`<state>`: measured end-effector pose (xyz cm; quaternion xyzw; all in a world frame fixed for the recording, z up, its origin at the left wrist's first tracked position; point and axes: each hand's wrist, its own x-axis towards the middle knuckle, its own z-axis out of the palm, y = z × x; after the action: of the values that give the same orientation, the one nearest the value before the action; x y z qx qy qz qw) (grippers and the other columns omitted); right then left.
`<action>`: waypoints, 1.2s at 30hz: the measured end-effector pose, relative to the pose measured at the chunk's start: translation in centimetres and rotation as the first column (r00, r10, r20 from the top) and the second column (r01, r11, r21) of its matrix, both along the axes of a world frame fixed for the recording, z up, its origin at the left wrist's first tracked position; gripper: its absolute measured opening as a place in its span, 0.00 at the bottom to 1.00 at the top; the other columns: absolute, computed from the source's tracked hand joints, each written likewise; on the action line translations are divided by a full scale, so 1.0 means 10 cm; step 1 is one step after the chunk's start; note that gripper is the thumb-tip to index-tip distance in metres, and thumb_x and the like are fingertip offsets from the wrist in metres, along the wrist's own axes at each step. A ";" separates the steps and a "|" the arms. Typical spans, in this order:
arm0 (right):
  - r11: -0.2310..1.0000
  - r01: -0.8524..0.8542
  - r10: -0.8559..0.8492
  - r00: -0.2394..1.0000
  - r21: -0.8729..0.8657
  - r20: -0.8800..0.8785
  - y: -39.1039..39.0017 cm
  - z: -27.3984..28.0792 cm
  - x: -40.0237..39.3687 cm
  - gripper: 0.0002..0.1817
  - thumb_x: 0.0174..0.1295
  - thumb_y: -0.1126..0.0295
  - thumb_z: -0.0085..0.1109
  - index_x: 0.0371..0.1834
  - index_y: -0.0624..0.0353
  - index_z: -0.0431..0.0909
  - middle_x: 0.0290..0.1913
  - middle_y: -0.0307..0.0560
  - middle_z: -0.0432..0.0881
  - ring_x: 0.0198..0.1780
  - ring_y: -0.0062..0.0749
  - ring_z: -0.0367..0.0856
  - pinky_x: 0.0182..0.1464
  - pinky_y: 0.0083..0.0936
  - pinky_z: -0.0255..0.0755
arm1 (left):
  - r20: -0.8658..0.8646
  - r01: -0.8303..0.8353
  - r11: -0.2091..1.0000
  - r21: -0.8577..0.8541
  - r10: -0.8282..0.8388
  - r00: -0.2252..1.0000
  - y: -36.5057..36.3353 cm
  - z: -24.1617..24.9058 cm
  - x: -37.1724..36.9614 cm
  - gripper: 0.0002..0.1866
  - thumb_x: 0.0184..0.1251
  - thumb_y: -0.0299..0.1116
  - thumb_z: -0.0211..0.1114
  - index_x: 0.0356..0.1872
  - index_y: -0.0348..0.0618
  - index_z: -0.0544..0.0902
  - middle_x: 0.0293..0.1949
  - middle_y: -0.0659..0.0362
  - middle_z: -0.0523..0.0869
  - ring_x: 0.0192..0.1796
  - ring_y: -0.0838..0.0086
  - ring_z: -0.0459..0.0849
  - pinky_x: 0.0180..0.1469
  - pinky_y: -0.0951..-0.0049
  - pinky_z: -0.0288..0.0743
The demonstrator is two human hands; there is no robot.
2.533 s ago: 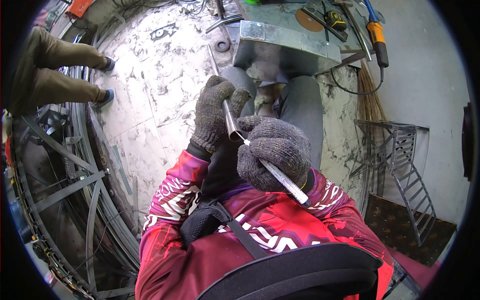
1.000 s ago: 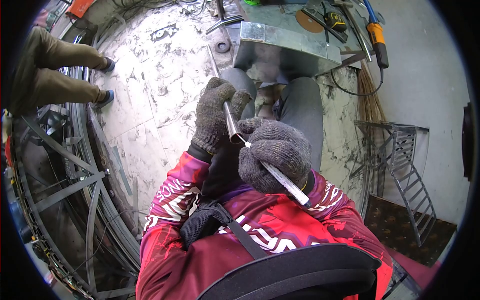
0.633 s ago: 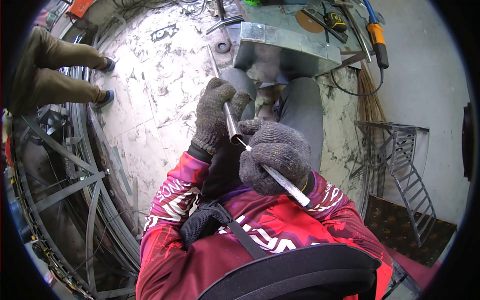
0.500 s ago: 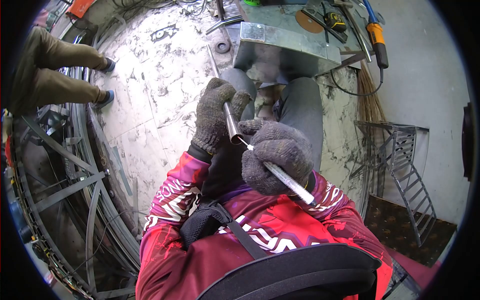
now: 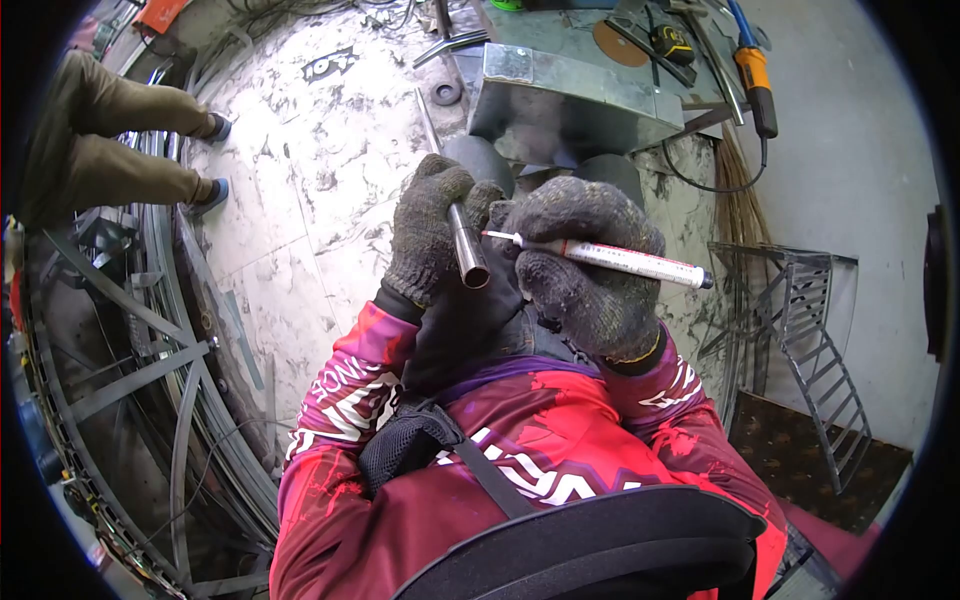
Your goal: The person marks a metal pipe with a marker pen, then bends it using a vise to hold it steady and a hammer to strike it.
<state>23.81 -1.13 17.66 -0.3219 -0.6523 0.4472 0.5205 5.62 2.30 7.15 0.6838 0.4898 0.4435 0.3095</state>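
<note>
My left hand [image 5: 428, 225], in a dark knitted glove, is closed round a shiny metal tube [image 5: 466, 250]. The tube's open end faces me, while its far part slants up and away over the floor. In my gloved right hand [image 5: 590, 260] is a white marker [image 5: 635, 262] with a long thin tip. Its dark rear end points right. The tip points left at the side of the tube, close to its near end and beside the left hand's fingers.
A sheet-metal box [image 5: 575, 105] stands on the workbench ahead. An orange grinder [image 5: 752, 75] and a tape measure [image 5: 671, 44] are at the back right. Another person's legs [image 5: 140, 140] are at the left, above stacked metal bars [image 5: 170, 370]. A small metal ladder-like frame [image 5: 820, 350] leans at the right.
My right hand has moved up and turned, taking the marker's tip from the tube's open end to its side. The marker now lies flatter. My left hand and the tube stay nearly still.
</note>
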 end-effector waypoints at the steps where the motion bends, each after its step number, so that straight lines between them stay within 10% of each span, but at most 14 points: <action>1: 0.999 -0.045 0.046 0.994 0.011 -0.100 0.00 -0.04 -0.01 0.14 0.60 0.81 0.71 0.48 0.61 0.83 0.44 0.47 0.86 0.43 0.33 0.87 0.46 0.28 0.80 | 0.000 0.000 1.000 0.000 0.000 1.000 0.00 0.00 0.00 0.07 0.64 0.27 0.66 0.34 0.34 0.79 0.36 0.53 0.76 0.40 0.62 0.78 0.46 0.66 0.73; 9: 0.991 -0.054 0.051 0.998 0.125 0.031 -0.11 -0.23 -0.02 0.15 0.53 0.77 0.72 0.44 0.58 0.83 0.43 0.52 0.86 0.45 0.47 0.88 0.49 0.35 0.81 | -0.060 -0.035 0.998 0.050 0.038 0.998 0.02 -0.05 0.03 0.10 0.64 0.28 0.72 0.28 0.36 0.80 0.32 0.52 0.77 0.37 0.60 0.78 0.42 0.62 0.71; 36: 0.936 0.114 -0.143 0.988 0.334 0.063 -0.06 -0.17 -0.20 0.15 0.49 0.73 0.75 0.41 0.54 0.84 0.40 0.50 0.86 0.44 0.52 0.88 0.48 0.40 0.83 | -0.062 0.054 0.998 -0.026 -0.055 0.997 0.14 0.07 -0.12 0.16 0.63 0.41 0.77 0.31 0.38 0.81 0.34 0.46 0.78 0.39 0.47 0.81 0.42 0.55 0.74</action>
<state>21.81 -1.73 15.98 -0.2915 -0.7173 0.2827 0.5662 4.46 3.67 7.86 0.7067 0.4858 0.4073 0.3141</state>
